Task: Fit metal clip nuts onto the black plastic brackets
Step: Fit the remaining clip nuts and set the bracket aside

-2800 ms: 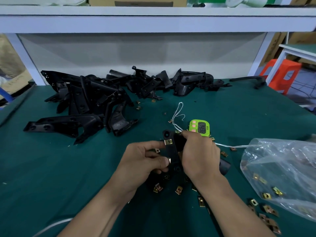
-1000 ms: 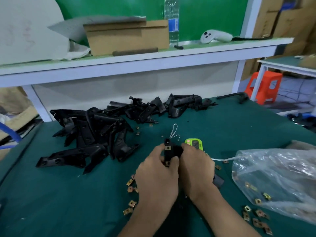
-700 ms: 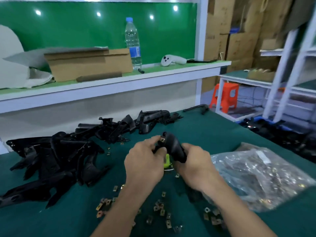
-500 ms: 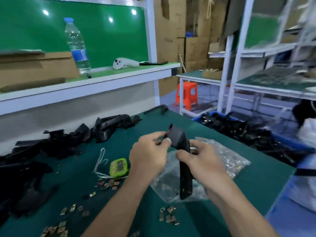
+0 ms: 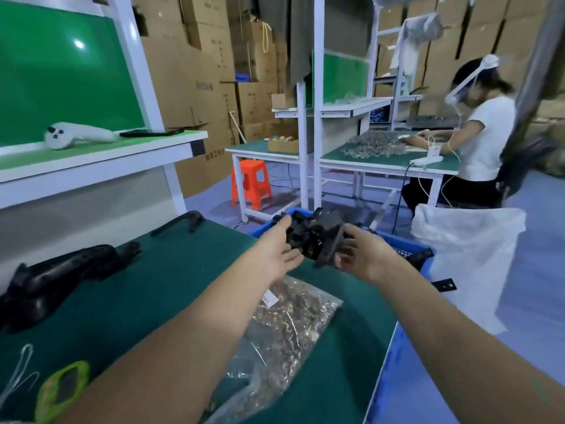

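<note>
Both my arms reach out to the right, past the edge of the green table (image 5: 171,289). Between my hands is a black plastic bracket (image 5: 319,237), held in the air above a blue crate (image 5: 408,244). My left hand (image 5: 275,252) grips its left end, thumb on top and fingers beneath. My right hand (image 5: 362,255) grips its right end with curled fingers. A clear bag of metal clip nuts (image 5: 287,325) lies on the table under my forearms. Whether clip nuts sit on the held bracket is hidden.
More black brackets (image 5: 61,270) lie at the left of the table, one more (image 5: 180,223) near the far edge. A green timer (image 5: 62,390) sits bottom left. A white sack (image 5: 467,258) stands beyond the crate. Another person works at a far bench (image 5: 382,162).
My view has swung far to the right. Both hands lifted the bracket off the table and carried it right, out over the blue crate.
</note>
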Demonstrator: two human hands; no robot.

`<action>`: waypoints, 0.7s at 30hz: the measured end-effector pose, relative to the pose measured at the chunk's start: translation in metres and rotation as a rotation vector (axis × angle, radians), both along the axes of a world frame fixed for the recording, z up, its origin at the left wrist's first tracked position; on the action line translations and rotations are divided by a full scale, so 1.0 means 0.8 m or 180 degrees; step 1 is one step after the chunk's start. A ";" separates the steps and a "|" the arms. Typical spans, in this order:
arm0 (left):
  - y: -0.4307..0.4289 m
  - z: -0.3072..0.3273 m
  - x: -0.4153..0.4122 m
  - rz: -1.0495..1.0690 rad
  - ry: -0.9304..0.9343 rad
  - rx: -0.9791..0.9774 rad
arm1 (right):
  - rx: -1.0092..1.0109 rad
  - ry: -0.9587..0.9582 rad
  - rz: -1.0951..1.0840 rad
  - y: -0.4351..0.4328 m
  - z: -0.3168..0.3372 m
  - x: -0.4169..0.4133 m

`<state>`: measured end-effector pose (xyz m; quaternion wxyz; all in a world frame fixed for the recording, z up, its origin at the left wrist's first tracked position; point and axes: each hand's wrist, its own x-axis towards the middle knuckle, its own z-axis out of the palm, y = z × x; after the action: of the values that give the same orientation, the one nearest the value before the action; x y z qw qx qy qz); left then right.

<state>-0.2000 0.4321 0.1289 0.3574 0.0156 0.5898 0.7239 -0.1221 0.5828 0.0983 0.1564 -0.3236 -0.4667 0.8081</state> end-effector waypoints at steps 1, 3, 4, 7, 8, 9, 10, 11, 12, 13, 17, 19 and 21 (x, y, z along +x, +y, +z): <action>0.003 0.001 -0.006 0.0140 -0.0062 0.0062 | -0.0213 0.0005 -0.0106 0.014 -0.002 -0.021; -0.003 -0.004 -0.012 -0.0047 0.0384 -0.0213 | -0.0134 -0.0367 0.0034 0.019 -0.027 -0.049; -0.012 -0.007 -0.012 -0.0291 0.0836 -0.0499 | 0.0087 -0.0553 0.0148 0.009 -0.042 -0.057; -0.050 -0.016 -0.025 -0.0611 0.2124 -0.1183 | 0.1003 -0.0710 0.0302 -0.043 -0.066 -0.081; -0.067 -0.018 -0.032 -0.0531 0.2306 -0.1235 | 0.1463 -0.0773 0.0269 -0.063 -0.067 -0.089; -0.083 -0.019 -0.038 -0.0408 0.2418 -0.1251 | 0.2006 -0.0880 0.0236 -0.083 -0.063 -0.095; -0.101 -0.020 -0.044 -0.0285 0.2492 -0.1280 | 0.2571 -0.0973 0.0250 -0.104 -0.056 -0.099; -0.119 -0.022 -0.050 -0.0169 0.2546 -0.1330 | 0.3086 -0.1004 0.0339 -0.128 -0.050 -0.103; -0.137 -0.025 -0.057 -0.0046 0.2598 -0.1422 | 0.3478 -0.0942 0.0498 -0.151 -0.043 -0.108; -0.158 -0.027 -0.062 0.0074 0.2636 -0.1517 | 0.3697 -0.0808 0.0722 -0.175 -0.036 -0.112; -0.259 -0.038 -0.073 0.0647 0.2749 -0.1885 | 0.3871 -0.0291 0.1744 -0.274 -0.014 -0.130; -0.321 -0.045 -0.068 0.1010 0.2703 -0.2095 | 0.3926 -0.0160 0.2178 -0.328 -0.010 -0.138; -0.389 -0.056 -0.055 0.1393 0.2621 -0.2281 | 0.3964 -0.0041 0.2582 -0.385 -0.014 -0.143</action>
<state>-0.2438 0.1210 0.0839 -0.0759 0.0516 0.8775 0.4707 -0.2367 0.2748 0.0869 -0.0026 0.0180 -0.9222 0.3863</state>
